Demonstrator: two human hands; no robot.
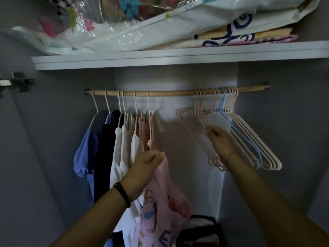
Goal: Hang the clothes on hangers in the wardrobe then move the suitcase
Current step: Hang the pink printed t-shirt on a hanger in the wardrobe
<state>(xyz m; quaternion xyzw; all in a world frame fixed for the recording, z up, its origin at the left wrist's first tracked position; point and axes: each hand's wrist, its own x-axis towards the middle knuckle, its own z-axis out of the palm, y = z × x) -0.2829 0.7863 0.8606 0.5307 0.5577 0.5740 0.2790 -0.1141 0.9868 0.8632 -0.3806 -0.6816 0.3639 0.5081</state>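
A wooden rail (170, 93) spans the wardrobe. On its left half hang several clothes: a blue top (85, 154), a dark garment (105, 157), white pieces (121, 150) and a pink printed garment (160, 202). My left hand (147, 163) grips the pink garment at its shoulder, just below its pink hanger (150, 122). On the right half hang several empty pink hangers (249, 139) and one blue hanger (243, 138). My right hand (219, 139) pinches the lower bar of one of the leftmost empty pink hangers (192, 120), which is swung out to the left.
A white shelf (178, 57) above the rail carries bedding in a clear plastic bag (110, 27) and folded printed fabric (240, 38). A dark box (201, 230) sits at the wardrobe bottom. A door hinge (17, 82) is at the left.
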